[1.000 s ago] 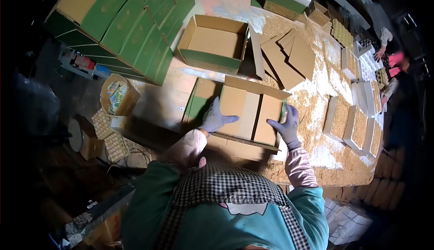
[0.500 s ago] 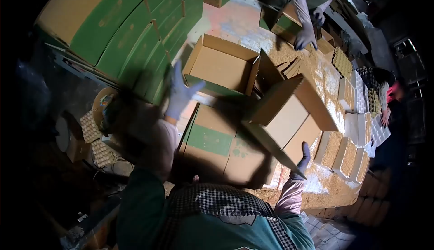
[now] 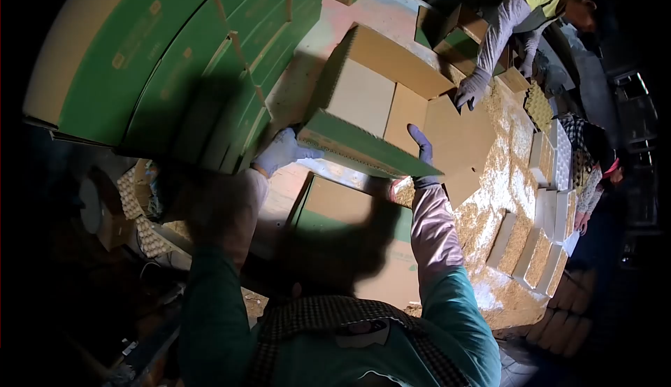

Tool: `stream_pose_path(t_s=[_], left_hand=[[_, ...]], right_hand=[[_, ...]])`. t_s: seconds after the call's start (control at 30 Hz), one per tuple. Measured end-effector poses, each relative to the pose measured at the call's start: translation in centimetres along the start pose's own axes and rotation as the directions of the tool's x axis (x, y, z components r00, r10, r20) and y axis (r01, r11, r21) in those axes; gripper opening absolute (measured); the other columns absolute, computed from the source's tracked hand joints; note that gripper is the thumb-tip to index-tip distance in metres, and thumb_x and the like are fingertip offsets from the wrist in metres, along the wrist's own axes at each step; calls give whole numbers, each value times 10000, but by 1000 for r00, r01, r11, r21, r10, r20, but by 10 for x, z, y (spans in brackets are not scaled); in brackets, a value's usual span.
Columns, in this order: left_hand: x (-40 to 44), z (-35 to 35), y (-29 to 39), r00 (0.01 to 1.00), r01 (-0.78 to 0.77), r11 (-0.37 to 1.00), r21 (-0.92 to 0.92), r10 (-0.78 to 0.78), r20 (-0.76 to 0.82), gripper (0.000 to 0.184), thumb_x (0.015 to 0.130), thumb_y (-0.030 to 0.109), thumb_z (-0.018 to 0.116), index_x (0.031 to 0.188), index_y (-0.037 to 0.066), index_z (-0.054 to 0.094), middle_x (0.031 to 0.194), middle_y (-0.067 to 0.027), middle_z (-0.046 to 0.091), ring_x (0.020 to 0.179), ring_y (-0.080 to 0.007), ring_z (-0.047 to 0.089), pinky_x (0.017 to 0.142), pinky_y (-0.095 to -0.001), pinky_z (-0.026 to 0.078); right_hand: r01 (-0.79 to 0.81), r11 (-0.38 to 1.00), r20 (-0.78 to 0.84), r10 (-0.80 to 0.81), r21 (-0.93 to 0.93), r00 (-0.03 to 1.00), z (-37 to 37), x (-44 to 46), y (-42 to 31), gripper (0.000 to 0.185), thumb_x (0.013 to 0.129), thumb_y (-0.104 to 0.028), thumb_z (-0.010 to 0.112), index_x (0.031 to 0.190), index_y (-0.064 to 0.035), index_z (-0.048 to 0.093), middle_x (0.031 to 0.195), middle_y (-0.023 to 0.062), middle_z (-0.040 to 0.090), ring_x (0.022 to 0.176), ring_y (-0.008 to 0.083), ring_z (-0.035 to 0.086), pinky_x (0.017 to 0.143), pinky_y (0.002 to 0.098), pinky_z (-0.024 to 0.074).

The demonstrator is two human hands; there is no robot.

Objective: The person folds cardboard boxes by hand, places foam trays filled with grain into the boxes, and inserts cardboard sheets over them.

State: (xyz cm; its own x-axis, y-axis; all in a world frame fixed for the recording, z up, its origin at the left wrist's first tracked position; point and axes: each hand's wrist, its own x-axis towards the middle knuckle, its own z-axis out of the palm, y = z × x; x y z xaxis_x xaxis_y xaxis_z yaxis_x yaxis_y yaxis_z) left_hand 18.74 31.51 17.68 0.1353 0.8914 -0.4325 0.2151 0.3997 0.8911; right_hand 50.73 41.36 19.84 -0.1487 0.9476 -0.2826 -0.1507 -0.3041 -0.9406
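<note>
An open cardboard box with green sides is held over the table between my gloved hands. My left hand grips its near left corner, thumb along the green side. At its right end is my right hand, thumb up over the rim and the other fingers hidden. Flat green-and-brown cardboard lies below, nearer my body and partly in shadow. To the right of the box, a brown cardboard piece lies over the sawdust.
Green boxes are stacked at the left. A co-worker's gloved hand is near the box's far right corner. White trays filled with sawdust stand at the right, egg trays behind them. Another person is at the far right.
Both hands were first on the box over the near cardboard; my left hand then came off while my right lifted it. Now both hold it farther forward, and the co-worker has leaned closer.
</note>
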Motion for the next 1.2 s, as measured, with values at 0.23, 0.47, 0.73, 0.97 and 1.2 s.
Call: stream_pose_path(t_s=[0.23,0.47,0.73,0.97,1.2], left_hand=[[7,65,-48,737,-531,835,-143,372,-565,878,716,20,786,1429,1,275,1379,-103,433,1213,-216,455,1009,-308,406],[21,10,-61,862,-345,933,100,357,-360,501,758,315,791,1047,-43,593,989,-169,675,929,-302,632,824,-381,479],[-173,111,-131,966,-223,548,806,238,106,824,807,300,651,1451,-22,250,1471,-257,294,1356,-391,309,1126,-470,227],[-231,187,-149,890,-269,481,834,456,24,762,784,373,640,1384,-21,385,1460,-299,269,1351,-485,241,1121,-593,156],[-262,139,4,963,-256,859,443,267,41,656,899,312,589,1414,-10,342,1342,-228,490,1301,-345,418,1077,-392,328]], right_hand=[[175,947,82,-159,-268,984,13,-1,-14,492,848,-294,689,1207,17,564,1148,73,597,1048,177,552,948,294,416],[171,964,75,-158,-203,985,22,15,21,655,879,-359,655,1344,31,408,1327,144,466,1210,238,420,1036,342,327],[90,829,-2,-109,-552,994,-142,-211,32,1030,762,-421,782,1468,48,196,1501,226,237,1353,300,323,1075,385,331],[37,494,-95,-240,-869,966,-194,-391,154,1270,576,-580,810,1444,91,171,1461,334,248,1366,445,266,1104,462,298],[291,768,-77,-402,-570,912,-148,-400,-10,835,675,-154,839,1371,3,406,1362,160,485,1276,275,465,1073,355,361]])
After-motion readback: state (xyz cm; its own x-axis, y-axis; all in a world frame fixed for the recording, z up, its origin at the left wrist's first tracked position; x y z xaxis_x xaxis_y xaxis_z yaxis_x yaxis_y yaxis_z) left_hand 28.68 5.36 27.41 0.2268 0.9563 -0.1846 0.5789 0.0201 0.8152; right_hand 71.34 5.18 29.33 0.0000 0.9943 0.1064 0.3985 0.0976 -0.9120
